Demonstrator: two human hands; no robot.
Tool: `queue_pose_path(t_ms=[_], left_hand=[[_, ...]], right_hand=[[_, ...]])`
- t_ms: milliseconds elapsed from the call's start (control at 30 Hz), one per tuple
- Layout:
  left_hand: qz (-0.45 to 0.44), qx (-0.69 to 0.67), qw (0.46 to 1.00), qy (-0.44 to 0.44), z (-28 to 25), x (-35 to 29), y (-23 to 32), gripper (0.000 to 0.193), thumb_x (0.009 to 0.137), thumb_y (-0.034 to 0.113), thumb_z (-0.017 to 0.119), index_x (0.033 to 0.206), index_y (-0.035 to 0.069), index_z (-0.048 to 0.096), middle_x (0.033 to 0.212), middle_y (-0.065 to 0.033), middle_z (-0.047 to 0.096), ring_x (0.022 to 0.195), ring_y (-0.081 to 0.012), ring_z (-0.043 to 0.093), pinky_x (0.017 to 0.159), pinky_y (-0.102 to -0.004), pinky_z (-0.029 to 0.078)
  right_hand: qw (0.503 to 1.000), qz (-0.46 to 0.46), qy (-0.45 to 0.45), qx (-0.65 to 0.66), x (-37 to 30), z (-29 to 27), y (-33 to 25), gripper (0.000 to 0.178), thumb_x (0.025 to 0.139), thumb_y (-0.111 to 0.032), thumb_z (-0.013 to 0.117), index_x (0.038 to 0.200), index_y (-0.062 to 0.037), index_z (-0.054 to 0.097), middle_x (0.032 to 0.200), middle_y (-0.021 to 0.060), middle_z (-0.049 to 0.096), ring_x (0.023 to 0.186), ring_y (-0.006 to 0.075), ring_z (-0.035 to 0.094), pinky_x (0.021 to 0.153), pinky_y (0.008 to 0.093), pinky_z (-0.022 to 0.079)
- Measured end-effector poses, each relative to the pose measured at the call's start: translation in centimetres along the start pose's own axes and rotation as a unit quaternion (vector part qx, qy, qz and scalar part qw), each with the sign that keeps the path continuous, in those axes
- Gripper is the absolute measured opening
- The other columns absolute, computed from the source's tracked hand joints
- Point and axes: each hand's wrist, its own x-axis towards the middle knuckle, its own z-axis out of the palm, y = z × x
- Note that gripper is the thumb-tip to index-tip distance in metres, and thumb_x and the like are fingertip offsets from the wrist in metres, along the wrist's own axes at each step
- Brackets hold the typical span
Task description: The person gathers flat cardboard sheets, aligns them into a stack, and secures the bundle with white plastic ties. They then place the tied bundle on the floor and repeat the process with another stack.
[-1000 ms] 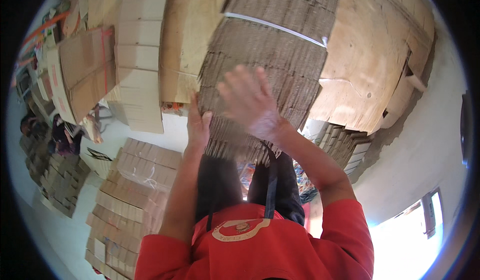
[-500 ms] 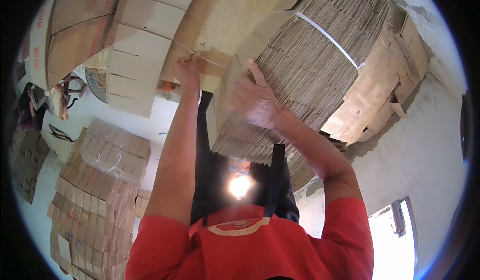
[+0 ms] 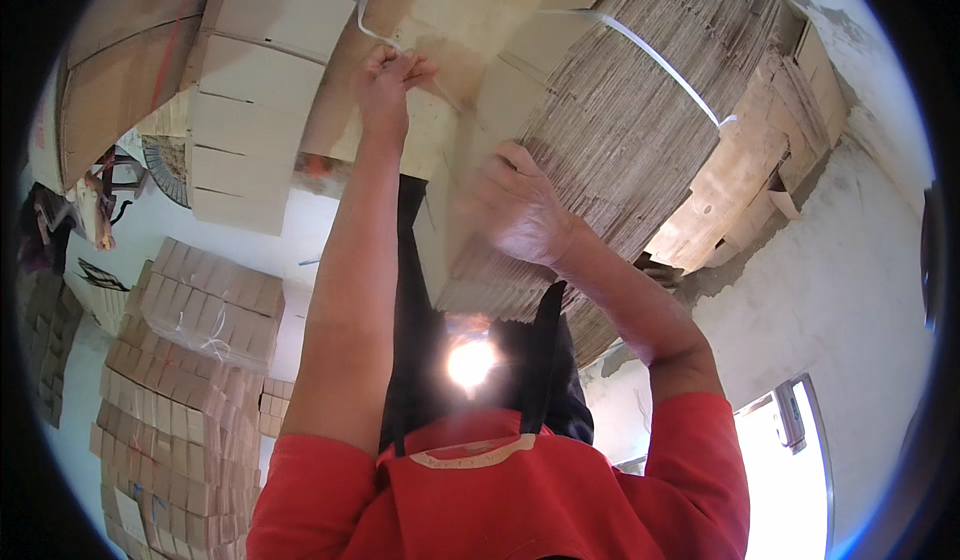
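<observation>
One bundle of cardboard sheets (image 3: 640, 110), bare tan board (image 3: 440, 15) beyond its left edge; left hand (image 3: 388, 90) pinches white cord (image 3: 364, 22); right hand (image 3: 518, 205) curls against bundle, hold unclear.

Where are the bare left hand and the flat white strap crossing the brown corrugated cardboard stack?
Bare left hand (image 3: 384, 92), head view: back of the hand.
Flat white strap (image 3: 661, 58), head view: along its curve.

Right hand (image 3: 515, 204) partly blurred; cardboard bundle (image 3: 635, 95) cut off by top edge.
</observation>
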Motion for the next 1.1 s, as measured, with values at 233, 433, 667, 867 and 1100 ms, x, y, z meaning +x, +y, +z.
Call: queue_pose_path(t_ms=[233, 433, 667, 867, 1100], left_hand=[[0.020, 0.026, 0.992, -0.122, 1.7, -1.4, 2.1, 0.007, 0.087, 0.002, 0.062, 0.087, -0.003, 0.066, 0.073, -0.0071, 0.064, 0.064, -0.0117, 0.060, 0.062, -0.0252, 0.050], [0.050, 0.248, 0.936, -0.246, 2.8, -6.6, 6.0, 0.009, 0.087, 0.002, 0.061, 0.090, -0.003, 0.068, 0.071, -0.0041, 0.063, 0.064, -0.0085, 0.058, 0.060, -0.0236, 0.048], [0.093, 0.314, 0.899, -0.290, 4.5, -11.2, 10.5, 0.012, 0.088, 0.000, 0.056, 0.089, -0.003, 0.068, 0.073, -0.0029, 0.062, 0.066, -0.0077, 0.054, 0.060, -0.0234, 0.046], [0.204, 0.393, 0.777, -0.447, 9.9, -17.3, 11.9, 0.012, 0.085, 0.000, 0.064, 0.095, 0.000, 0.070, 0.086, -0.0088, 0.069, 0.074, -0.0154, 0.063, 0.067, -0.0264, 0.051], [0.310, 0.485, 0.604, -0.551, 13.5, -18.1, 10.8, 0.030, 0.078, -0.011, 0.063, 0.105, 0.000, 0.069, 0.095, -0.0152, 0.069, 0.079, -0.0244, 0.066, 0.069, -0.0302, 0.054]], right_hand=[[0.999, 0.043, 0.028, 0.004, -0.4, 0.8, -0.5, 0.006, 0.067, -0.012, 0.059, 0.070, -0.0072, 0.056, 0.070, 0.0042, 0.049, 0.084, 0.0214, 0.054, 0.101, 0.0405, 0.041], [0.993, 0.082, 0.087, 0.024, -1.4, 1.9, -1.3, 0.014, 0.068, -0.012, 0.061, 0.079, -0.0052, 0.063, 0.090, 0.0081, 0.062, 0.097, 0.0260, 0.058, 0.107, 0.0473, 0.039], [0.993, 0.081, 0.088, 0.009, -1.6, 2.3, -1.0, 0.010, 0.073, -0.013, 0.061, 0.079, -0.0050, 0.062, 0.085, 0.0076, 0.060, 0.094, 0.0221, 0.057, 0.109, 0.0417, 0.037], [0.924, 0.230, 0.121, 0.280, -1.7, 3.1, -1.9, 0.017, 0.082, -0.012, 0.062, 0.096, -0.0048, 0.056, 0.096, 0.0092, 0.057, 0.099, 0.0227, 0.056, 0.102, 0.0394, 0.041], [0.963, 0.206, 0.172, -0.023, -8.8, -1.3, -5.2, 0.029, 0.079, -0.013, 0.068, 0.104, -0.0044, 0.057, 0.106, 0.0119, 0.059, 0.108, 0.0280, 0.056, 0.096, 0.0431, 0.044]])
